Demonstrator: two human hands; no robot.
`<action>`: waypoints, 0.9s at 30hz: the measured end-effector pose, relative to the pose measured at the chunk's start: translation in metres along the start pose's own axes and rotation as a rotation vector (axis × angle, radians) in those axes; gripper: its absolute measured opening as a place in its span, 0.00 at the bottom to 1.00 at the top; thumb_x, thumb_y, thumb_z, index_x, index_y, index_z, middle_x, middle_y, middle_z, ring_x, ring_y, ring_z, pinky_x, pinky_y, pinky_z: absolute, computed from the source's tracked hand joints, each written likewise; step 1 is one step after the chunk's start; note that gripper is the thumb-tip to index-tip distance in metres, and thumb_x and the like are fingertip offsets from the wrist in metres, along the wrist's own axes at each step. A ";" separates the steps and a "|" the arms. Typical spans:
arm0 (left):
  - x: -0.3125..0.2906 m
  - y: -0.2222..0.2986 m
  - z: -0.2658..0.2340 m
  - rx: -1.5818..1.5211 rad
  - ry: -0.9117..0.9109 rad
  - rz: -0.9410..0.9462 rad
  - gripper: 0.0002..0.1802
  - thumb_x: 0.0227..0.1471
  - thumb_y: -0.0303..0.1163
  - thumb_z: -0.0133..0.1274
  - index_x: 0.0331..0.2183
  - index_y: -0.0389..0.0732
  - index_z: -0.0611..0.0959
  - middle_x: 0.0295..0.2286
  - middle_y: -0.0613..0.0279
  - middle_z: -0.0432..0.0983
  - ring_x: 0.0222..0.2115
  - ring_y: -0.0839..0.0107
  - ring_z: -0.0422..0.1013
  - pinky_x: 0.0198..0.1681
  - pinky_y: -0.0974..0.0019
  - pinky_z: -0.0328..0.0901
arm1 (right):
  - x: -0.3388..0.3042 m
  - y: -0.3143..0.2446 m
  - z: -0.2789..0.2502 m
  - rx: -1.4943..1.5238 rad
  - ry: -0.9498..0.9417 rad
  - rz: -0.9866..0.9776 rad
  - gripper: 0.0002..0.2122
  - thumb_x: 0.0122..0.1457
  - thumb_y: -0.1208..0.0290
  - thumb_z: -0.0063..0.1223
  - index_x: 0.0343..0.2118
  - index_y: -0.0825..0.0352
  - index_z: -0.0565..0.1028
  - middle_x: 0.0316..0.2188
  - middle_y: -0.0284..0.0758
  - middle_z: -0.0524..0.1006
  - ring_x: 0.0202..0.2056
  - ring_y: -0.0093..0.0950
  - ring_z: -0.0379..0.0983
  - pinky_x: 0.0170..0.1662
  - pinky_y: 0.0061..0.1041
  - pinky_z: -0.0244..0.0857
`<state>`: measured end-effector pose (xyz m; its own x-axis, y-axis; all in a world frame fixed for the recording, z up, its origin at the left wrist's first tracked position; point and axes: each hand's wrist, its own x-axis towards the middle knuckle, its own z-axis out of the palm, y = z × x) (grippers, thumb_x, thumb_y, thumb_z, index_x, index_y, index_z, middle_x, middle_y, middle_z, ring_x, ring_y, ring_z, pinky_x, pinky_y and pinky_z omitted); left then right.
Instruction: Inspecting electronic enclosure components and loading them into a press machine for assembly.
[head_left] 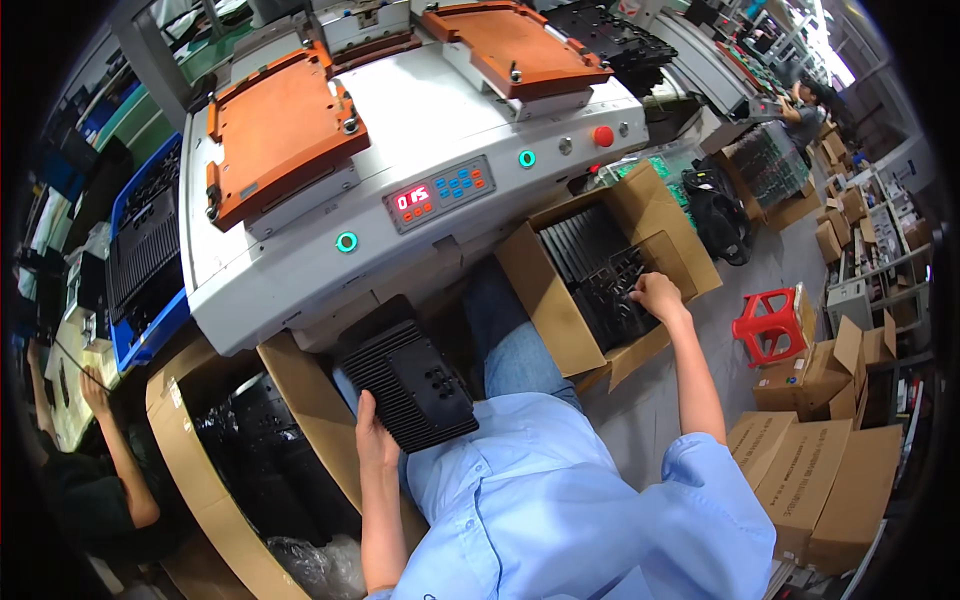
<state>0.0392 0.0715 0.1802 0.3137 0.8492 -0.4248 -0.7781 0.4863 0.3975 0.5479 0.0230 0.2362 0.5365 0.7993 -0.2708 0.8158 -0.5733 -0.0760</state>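
Note:
My left hand (374, 437) grips a black finned housing (408, 385) by its lower left edge, with the thumb along the side. The housing is tilted in front of my lap, its ribs and a few small round features facing up. Over the open cardboard box (537, 290) on my right, my right hand (657, 297) has its fingers drawn together at the black parts (590, 260) inside. Those parts stand in a close row. What the right fingertips pinch, if anything, is too small to make out.
A white machine (420, 130) with two orange fixture plates (290, 135) stands ahead. Another cardboard box (190, 450) with black parts is at my left, below a blue crate (150, 330). A red stool (768, 328) and stacked cartons (800, 480) are right. A co-worker's arm (125, 460) shows far left.

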 end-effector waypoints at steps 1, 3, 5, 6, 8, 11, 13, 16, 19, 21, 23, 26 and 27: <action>0.000 -0.001 -0.001 0.011 0.027 -0.001 0.22 0.60 0.42 0.46 0.49 0.36 0.74 0.47 0.56 0.73 0.48 0.62 0.70 0.53 0.59 0.65 | 0.000 -0.002 0.000 -0.041 0.004 0.017 0.10 0.46 0.65 0.63 0.27 0.64 0.77 0.27 0.41 0.78 0.34 0.41 0.76 0.37 0.38 0.69; 0.003 -0.004 -0.005 0.007 0.019 -0.009 0.21 0.60 0.41 0.46 0.48 0.37 0.75 0.45 0.56 0.75 0.45 0.63 0.72 0.51 0.59 0.67 | 0.004 0.002 0.002 -0.048 0.041 0.008 0.10 0.47 0.64 0.63 0.26 0.65 0.77 0.26 0.41 0.78 0.34 0.42 0.76 0.37 0.38 0.68; 0.005 -0.006 -0.006 0.010 0.024 -0.035 0.20 0.60 0.41 0.46 0.47 0.37 0.76 0.43 0.56 0.75 0.44 0.63 0.73 0.49 0.59 0.68 | -0.003 0.005 -0.003 0.001 0.150 0.028 0.10 0.47 0.64 0.63 0.27 0.64 0.77 0.26 0.42 0.78 0.34 0.42 0.76 0.36 0.38 0.68; 0.006 -0.007 -0.008 0.008 0.010 -0.045 0.20 0.60 0.41 0.46 0.48 0.37 0.75 0.44 0.57 0.75 0.44 0.63 0.72 0.50 0.60 0.67 | -0.007 0.002 -0.007 0.046 0.224 0.051 0.10 0.48 0.64 0.62 0.28 0.64 0.77 0.26 0.42 0.79 0.33 0.42 0.76 0.36 0.39 0.68; 0.008 -0.008 -0.008 0.054 0.028 -0.053 0.21 0.60 0.41 0.46 0.49 0.38 0.74 0.45 0.57 0.74 0.45 0.64 0.72 0.50 0.60 0.67 | -0.018 -0.009 -0.018 0.158 0.427 0.062 0.10 0.52 0.65 0.60 0.29 0.68 0.75 0.28 0.44 0.78 0.32 0.43 0.76 0.35 0.38 0.68; 0.003 -0.004 0.010 0.098 0.075 -0.031 0.17 0.60 0.41 0.47 0.44 0.39 0.76 0.40 0.62 0.75 0.42 0.72 0.71 0.47 0.67 0.66 | -0.037 -0.058 -0.041 0.533 0.532 -0.089 0.12 0.54 0.67 0.59 0.32 0.72 0.74 0.24 0.41 0.78 0.27 0.28 0.75 0.32 0.27 0.67; 0.001 -0.002 0.014 0.119 0.101 -0.025 0.16 0.60 0.41 0.47 0.42 0.40 0.76 0.39 0.63 0.75 0.41 0.73 0.71 0.47 0.68 0.66 | -0.065 -0.123 -0.047 0.739 0.384 -0.208 0.10 0.54 0.68 0.59 0.31 0.70 0.75 0.23 0.32 0.75 0.27 0.19 0.70 0.32 0.20 0.66; 0.003 -0.005 0.004 0.137 0.092 -0.019 0.16 0.59 0.41 0.47 0.43 0.40 0.76 0.40 0.64 0.74 0.41 0.74 0.71 0.47 0.69 0.66 | -0.102 -0.201 -0.016 0.910 0.007 -0.313 0.07 0.52 0.71 0.61 0.30 0.67 0.74 0.24 0.28 0.74 0.29 0.16 0.71 0.34 0.17 0.65; 0.002 -0.003 0.006 0.173 0.088 -0.004 0.16 0.60 0.41 0.47 0.44 0.40 0.76 0.41 0.65 0.74 0.43 0.75 0.69 0.48 0.70 0.63 | -0.125 -0.251 0.021 0.928 -0.116 -0.440 0.10 0.52 0.70 0.63 0.30 0.69 0.74 0.25 0.31 0.76 0.28 0.18 0.71 0.33 0.18 0.67; 0.002 -0.004 0.007 0.194 0.100 0.012 0.16 0.60 0.41 0.47 0.44 0.40 0.76 0.41 0.66 0.74 0.44 0.75 0.69 0.49 0.70 0.62 | -0.134 -0.269 0.034 0.902 -0.074 -0.509 0.10 0.51 0.70 0.63 0.29 0.70 0.73 0.22 0.32 0.76 0.24 0.18 0.71 0.29 0.17 0.66; 0.000 -0.003 0.013 0.199 0.108 0.031 0.17 0.60 0.41 0.47 0.45 0.40 0.75 0.42 0.66 0.74 0.45 0.75 0.68 0.50 0.71 0.61 | -0.137 -0.276 0.049 0.856 -0.022 -0.532 0.10 0.51 0.70 0.63 0.29 0.70 0.73 0.22 0.33 0.76 0.23 0.19 0.71 0.28 0.17 0.66; -0.003 -0.002 0.016 0.248 0.076 0.061 0.18 0.60 0.41 0.46 0.46 0.40 0.75 0.42 0.65 0.74 0.45 0.75 0.68 0.50 0.71 0.61 | -0.139 -0.277 0.056 0.801 0.051 -0.562 0.10 0.52 0.71 0.62 0.28 0.70 0.71 0.21 0.35 0.75 0.21 0.22 0.70 0.27 0.20 0.66; -0.003 -0.002 0.016 0.244 0.077 0.061 0.18 0.60 0.41 0.46 0.46 0.40 0.75 0.42 0.65 0.74 0.45 0.75 0.68 0.50 0.71 0.61 | -0.138 -0.277 0.056 0.792 0.057 -0.559 0.10 0.52 0.71 0.62 0.28 0.70 0.71 0.21 0.35 0.75 0.21 0.22 0.70 0.27 0.20 0.66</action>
<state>0.0486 0.0714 0.1933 0.2206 0.8646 -0.4514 -0.6367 0.4783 0.6048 0.2359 0.0609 0.2411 0.1426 0.9887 0.0461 0.5856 -0.0467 -0.8093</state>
